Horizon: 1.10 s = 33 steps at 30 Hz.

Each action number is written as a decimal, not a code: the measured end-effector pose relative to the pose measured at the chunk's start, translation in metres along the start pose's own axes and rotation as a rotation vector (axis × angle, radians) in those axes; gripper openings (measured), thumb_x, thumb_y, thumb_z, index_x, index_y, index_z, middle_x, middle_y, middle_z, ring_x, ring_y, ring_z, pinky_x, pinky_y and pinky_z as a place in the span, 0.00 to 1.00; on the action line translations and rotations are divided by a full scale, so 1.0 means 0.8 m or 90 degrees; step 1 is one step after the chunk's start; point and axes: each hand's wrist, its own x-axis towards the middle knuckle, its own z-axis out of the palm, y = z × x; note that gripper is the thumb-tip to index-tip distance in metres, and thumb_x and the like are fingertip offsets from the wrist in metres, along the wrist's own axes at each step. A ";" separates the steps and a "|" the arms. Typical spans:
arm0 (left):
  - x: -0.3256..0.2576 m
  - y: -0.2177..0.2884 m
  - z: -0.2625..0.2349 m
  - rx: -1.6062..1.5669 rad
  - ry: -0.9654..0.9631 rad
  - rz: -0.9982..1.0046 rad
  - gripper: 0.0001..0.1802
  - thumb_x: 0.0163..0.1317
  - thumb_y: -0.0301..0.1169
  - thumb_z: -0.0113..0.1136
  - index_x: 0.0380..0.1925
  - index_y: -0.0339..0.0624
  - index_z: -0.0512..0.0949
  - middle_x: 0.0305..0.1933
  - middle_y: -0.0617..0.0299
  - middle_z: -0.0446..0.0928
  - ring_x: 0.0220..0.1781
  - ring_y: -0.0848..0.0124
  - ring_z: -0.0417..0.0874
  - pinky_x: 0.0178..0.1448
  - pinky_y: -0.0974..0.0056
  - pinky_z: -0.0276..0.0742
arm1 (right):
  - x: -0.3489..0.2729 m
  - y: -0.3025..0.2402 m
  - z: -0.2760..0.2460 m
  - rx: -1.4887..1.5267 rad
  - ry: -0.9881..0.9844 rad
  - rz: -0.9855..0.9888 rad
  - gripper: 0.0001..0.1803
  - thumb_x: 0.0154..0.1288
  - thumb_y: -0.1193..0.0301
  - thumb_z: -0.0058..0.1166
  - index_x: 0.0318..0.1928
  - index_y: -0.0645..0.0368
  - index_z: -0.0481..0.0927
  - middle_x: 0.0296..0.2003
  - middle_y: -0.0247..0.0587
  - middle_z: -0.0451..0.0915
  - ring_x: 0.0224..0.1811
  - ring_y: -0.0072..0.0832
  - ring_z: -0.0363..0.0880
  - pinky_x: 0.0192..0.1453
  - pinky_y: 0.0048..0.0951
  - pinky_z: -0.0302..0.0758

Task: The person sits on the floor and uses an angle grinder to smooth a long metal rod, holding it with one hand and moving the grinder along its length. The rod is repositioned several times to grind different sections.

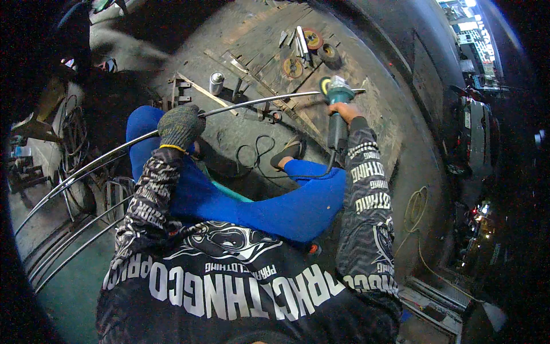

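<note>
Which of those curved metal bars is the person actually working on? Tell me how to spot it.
Start at the person's blue trousers. The curved bar arcs over them, gripped by the gloved left hand, with the green angle grinder in the right hand at its far end. The other curved rods lie lower left, untouched.

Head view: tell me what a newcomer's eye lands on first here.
The long curved metal rod arcs across the middle. The gloved left hand holds it at centre left, and the bare right hand holds a green angle grinder against it further right. Behind it, grinding discs lie on wooden planks.
</note>
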 end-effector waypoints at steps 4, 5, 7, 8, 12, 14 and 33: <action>0.015 0.005 0.009 0.004 0.035 0.003 0.15 0.60 0.43 0.53 0.35 0.48 0.84 0.37 0.50 0.83 0.39 0.50 0.85 0.42 0.48 0.81 | -0.073 -0.080 0.014 -0.086 -0.025 -0.137 0.36 0.36 0.48 0.67 0.43 0.62 0.83 0.47 0.56 0.81 0.51 0.42 0.81 0.54 0.38 0.75; 0.018 0.004 0.011 -0.009 0.054 0.005 0.15 0.60 0.43 0.53 0.33 0.47 0.84 0.37 0.50 0.83 0.39 0.49 0.85 0.42 0.48 0.81 | -0.088 -0.097 0.022 -0.056 0.005 -0.109 0.38 0.34 0.49 0.69 0.42 0.67 0.83 0.46 0.56 0.82 0.50 0.42 0.81 0.53 0.37 0.76; 0.022 0.002 0.014 -0.005 0.049 0.021 0.16 0.60 0.43 0.53 0.34 0.47 0.84 0.37 0.49 0.83 0.40 0.49 0.85 0.44 0.48 0.81 | -0.111 -0.124 0.043 0.049 0.102 -0.077 0.37 0.31 0.52 0.70 0.36 0.74 0.82 0.39 0.55 0.83 0.43 0.42 0.83 0.46 0.35 0.78; 0.024 0.001 0.015 -0.002 0.046 0.034 0.16 0.60 0.44 0.53 0.36 0.47 0.84 0.38 0.49 0.83 0.41 0.49 0.85 0.44 0.48 0.81 | -0.118 -0.134 0.051 0.056 0.106 -0.081 0.38 0.30 0.52 0.71 0.37 0.75 0.82 0.40 0.57 0.83 0.44 0.43 0.82 0.47 0.35 0.78; 0.035 0.002 0.017 -0.012 0.036 0.037 0.17 0.61 0.44 0.52 0.38 0.47 0.84 0.41 0.48 0.83 0.43 0.49 0.84 0.47 0.46 0.80 | -0.132 -0.159 0.076 0.060 0.069 -0.081 0.42 0.29 0.52 0.72 0.43 0.76 0.80 0.46 0.60 0.81 0.50 0.45 0.81 0.53 0.35 0.77; 0.038 0.003 0.017 -0.020 0.024 0.018 0.18 0.61 0.44 0.51 0.36 0.46 0.84 0.41 0.48 0.83 0.44 0.48 0.84 0.49 0.46 0.80 | -0.134 -0.172 0.085 0.047 0.063 -0.078 0.45 0.29 0.53 0.72 0.47 0.75 0.79 0.49 0.61 0.80 0.53 0.46 0.80 0.55 0.36 0.77; 0.041 -0.002 -0.001 -0.014 0.017 -0.037 0.18 0.56 0.43 0.54 0.41 0.46 0.83 0.42 0.47 0.82 0.45 0.49 0.83 0.50 0.48 0.79 | -0.166 -0.234 0.115 0.066 0.032 -0.109 0.42 0.26 0.56 0.76 0.42 0.76 0.80 0.47 0.61 0.81 0.50 0.46 0.82 0.53 0.37 0.79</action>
